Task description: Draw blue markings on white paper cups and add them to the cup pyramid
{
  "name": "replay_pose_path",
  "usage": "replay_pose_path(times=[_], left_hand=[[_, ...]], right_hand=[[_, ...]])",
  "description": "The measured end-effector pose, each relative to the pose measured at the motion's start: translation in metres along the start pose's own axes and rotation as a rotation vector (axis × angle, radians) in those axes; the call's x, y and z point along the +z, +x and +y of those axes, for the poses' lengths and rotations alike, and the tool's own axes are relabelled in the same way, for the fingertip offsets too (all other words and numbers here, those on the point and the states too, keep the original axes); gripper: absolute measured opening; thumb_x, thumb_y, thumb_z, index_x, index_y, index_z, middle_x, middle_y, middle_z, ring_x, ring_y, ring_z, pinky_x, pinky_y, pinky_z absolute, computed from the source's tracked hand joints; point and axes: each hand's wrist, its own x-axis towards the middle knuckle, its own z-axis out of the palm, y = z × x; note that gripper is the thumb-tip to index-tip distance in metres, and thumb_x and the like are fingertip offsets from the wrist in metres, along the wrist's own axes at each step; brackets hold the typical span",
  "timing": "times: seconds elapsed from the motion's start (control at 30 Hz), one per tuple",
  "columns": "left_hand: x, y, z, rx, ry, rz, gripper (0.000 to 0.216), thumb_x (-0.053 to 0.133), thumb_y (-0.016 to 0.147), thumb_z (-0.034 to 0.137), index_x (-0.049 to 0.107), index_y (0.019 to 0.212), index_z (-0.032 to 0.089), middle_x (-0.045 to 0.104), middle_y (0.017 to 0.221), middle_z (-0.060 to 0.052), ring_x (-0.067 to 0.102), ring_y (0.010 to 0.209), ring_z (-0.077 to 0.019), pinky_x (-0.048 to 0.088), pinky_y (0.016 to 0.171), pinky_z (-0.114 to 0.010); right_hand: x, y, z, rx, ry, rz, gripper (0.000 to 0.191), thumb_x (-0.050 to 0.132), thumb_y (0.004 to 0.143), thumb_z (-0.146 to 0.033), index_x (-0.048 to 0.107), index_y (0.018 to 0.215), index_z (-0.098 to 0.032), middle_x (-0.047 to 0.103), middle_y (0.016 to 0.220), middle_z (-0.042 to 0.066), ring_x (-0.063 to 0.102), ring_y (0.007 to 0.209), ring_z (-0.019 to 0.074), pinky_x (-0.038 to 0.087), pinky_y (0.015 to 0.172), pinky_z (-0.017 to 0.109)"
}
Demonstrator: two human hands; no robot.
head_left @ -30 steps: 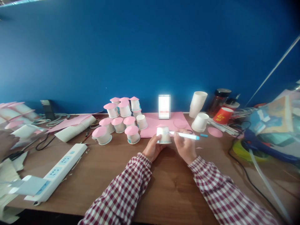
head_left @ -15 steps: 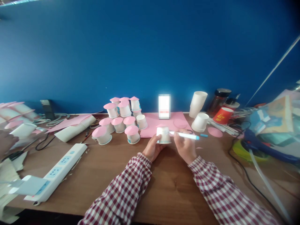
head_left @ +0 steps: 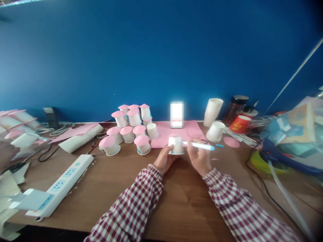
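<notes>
My left hand (head_left: 164, 160) grips a small white paper cup (head_left: 176, 145) that stands upside down on the wooden table (head_left: 121, 188). My right hand (head_left: 199, 157) is closed on a white marker with a blue end (head_left: 200, 146), its tip held against the cup's right side. The marker's blue cap (head_left: 219, 146) lies just right of it. Behind the cup lies a pink paper sheet (head_left: 166, 132). Both sleeves are red and white check.
A cluster of upturned cups with pink roofs (head_left: 131, 129) stands left of the hands. A stack of white cups (head_left: 212, 111), a single upturned cup (head_left: 215, 131), a red cup (head_left: 239, 124) and a dark jar (head_left: 236, 108) sit right. A power strip (head_left: 60, 185) lies left; cables and clutter crowd the right edge.
</notes>
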Motion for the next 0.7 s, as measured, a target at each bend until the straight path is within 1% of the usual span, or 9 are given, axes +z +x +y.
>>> replay_pose_path(times=[0.2, 0.4, 0.6, 0.7], left_hand=[[0.0010, -0.0007, 0.0003, 0.003, 0.009, -0.002, 0.037, 0.054, 0.082, 0.032, 0.057, 0.112, 0.011, 0.062, 0.111, -0.013, 0.057, 0.104, -0.0241, 0.044, 0.094, -0.039], [0.0004, -0.0003, -0.0002, -0.001, 0.000, -0.002, 0.038, 0.054, 0.082, 0.031, 0.056, 0.113, 0.011, 0.062, 0.111, -0.014, 0.057, 0.104, -0.0247, 0.044, 0.093, -0.040], [0.0005, 0.0000, -0.0008, 0.003, -0.005, -0.021, 0.038, 0.053, 0.082, 0.031, 0.056, 0.114, 0.010, 0.061, 0.112, -0.014, 0.056, 0.105, -0.0252, 0.044, 0.094, -0.040], [0.0002, 0.0002, -0.0010, 0.000, -0.005, -0.008, 0.038, 0.053, 0.082, 0.030, 0.056, 0.114, 0.010, 0.061, 0.112, -0.014, 0.057, 0.105, -0.0248, 0.044, 0.094, -0.040]], right_hand=[[-0.0006, -0.0006, -0.0016, 0.022, 0.007, -0.008, 0.018, 0.047, 0.087, -0.033, 0.057, 0.082, -0.019, 0.062, 0.069, 0.003, 0.058, 0.062, 0.0155, 0.047, 0.061, 0.026], [-0.0002, -0.0019, -0.0030, 0.000, 0.007, 0.038, 0.015, 0.048, 0.087, -0.031, 0.056, 0.084, -0.019, 0.063, 0.073, 0.003, 0.059, 0.065, 0.0150, 0.048, 0.061, 0.025], [-0.0008, -0.0006, -0.0033, -0.009, -0.003, 0.026, 0.017, 0.048, 0.087, -0.031, 0.056, 0.082, -0.018, 0.062, 0.068, 0.002, 0.057, 0.059, 0.0135, 0.046, 0.056, 0.023], [-0.0010, -0.0007, -0.0030, -0.003, 0.000, 0.016, 0.017, 0.047, 0.087, -0.032, 0.057, 0.082, -0.018, 0.062, 0.068, 0.002, 0.057, 0.060, 0.0139, 0.047, 0.058, 0.024]])
